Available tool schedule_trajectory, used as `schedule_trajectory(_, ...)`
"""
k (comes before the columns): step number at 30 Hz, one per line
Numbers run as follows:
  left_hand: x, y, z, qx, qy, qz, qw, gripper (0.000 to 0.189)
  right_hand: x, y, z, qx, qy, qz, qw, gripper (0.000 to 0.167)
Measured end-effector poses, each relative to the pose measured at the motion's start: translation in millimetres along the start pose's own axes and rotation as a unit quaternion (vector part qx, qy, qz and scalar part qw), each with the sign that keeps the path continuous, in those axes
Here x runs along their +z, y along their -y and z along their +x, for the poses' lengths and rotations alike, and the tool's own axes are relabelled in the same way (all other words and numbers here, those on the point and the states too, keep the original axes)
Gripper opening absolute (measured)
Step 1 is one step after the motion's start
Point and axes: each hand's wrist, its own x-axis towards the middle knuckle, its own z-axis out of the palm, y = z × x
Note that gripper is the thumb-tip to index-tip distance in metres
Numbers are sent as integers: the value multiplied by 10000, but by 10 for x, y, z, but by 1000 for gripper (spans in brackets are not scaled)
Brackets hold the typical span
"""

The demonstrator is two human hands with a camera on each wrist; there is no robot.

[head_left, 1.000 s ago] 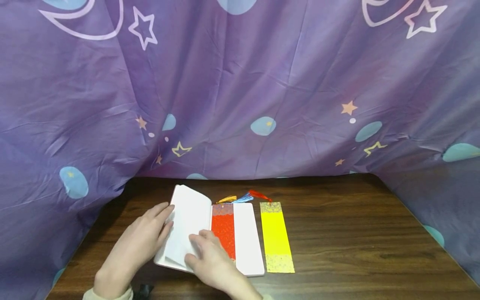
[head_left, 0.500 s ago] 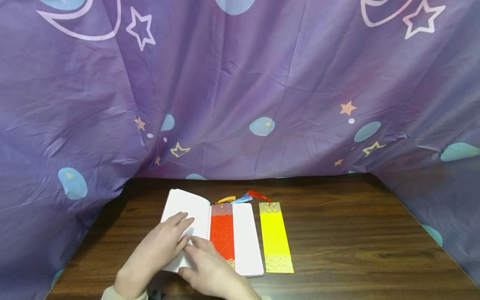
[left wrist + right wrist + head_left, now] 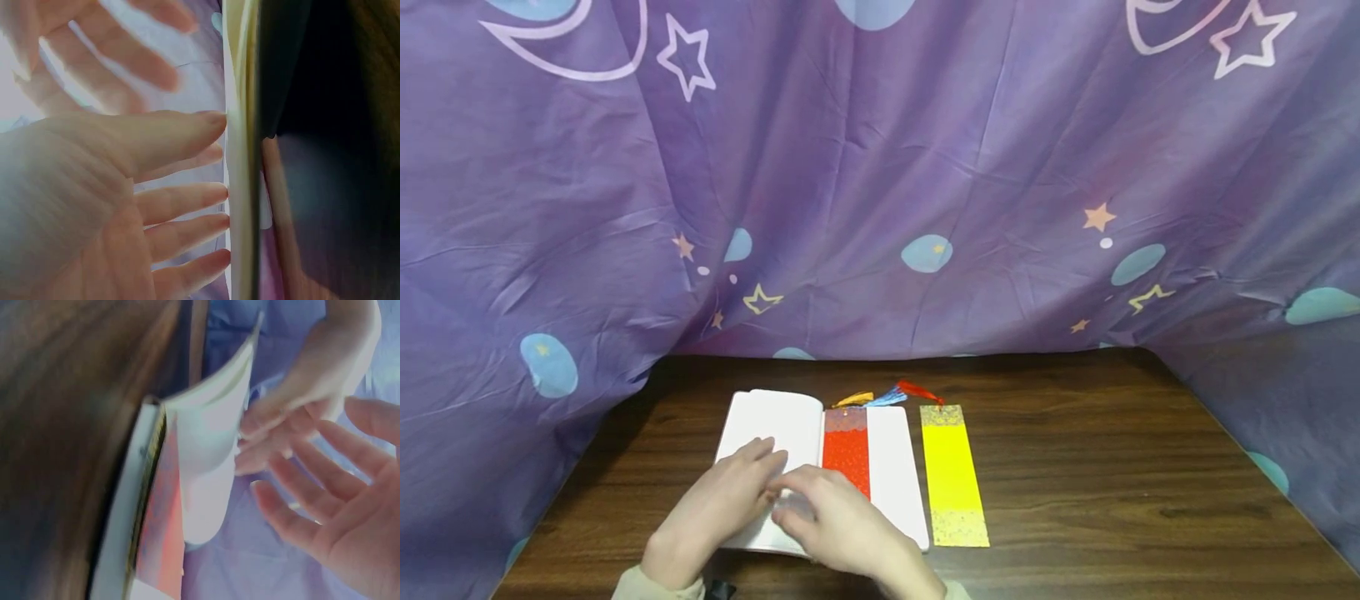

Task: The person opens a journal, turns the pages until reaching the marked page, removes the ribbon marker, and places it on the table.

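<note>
An open notebook (image 3: 895, 475) with blank white pages lies on the table. Along its inner right page, beside the fold, lies a red bookmark (image 3: 847, 454). My left hand (image 3: 722, 500) rests on the left page (image 3: 778, 417); in the left wrist view its straight fingertips (image 3: 215, 192) touch the paper. Over the lower part of the fold is my right hand (image 3: 850, 525), holding nothing and covering the bookmark's lower end. The right wrist view shows its relaxed fingers (image 3: 306, 487) apart from the curved left pages. A yellow bookmark (image 3: 953, 471) lies just right of the notebook.
Orange (image 3: 853, 399), blue (image 3: 887, 397) and red (image 3: 917, 390) tassels lie along the notebook's top edge, the red one tied to the yellow bookmark. The dark wooden table (image 3: 1120, 467) ends at a purple curtain (image 3: 985, 183) with stars and moons.
The raised left pages have come down flatter. My left hand has moved right from the outer edge onto the page. My right hand has shifted slightly right.
</note>
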Motion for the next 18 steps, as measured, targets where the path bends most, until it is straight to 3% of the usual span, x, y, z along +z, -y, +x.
schedule_trajectory(7,-7,-18,8,-532,471,-248,9972,35,-147,-141,-3,753,-999,853,9885,21)
schedule_trajectory(12,-7,-18,5,-574,505,-245,9968,36,-192,-244,-6,1472,-1550,1392,9669,21)
schedule_trajectory(18,-6,-17,2,-619,539,-255,9963,36,-216,-386,-15,2228,-1872,1658,9422,24)
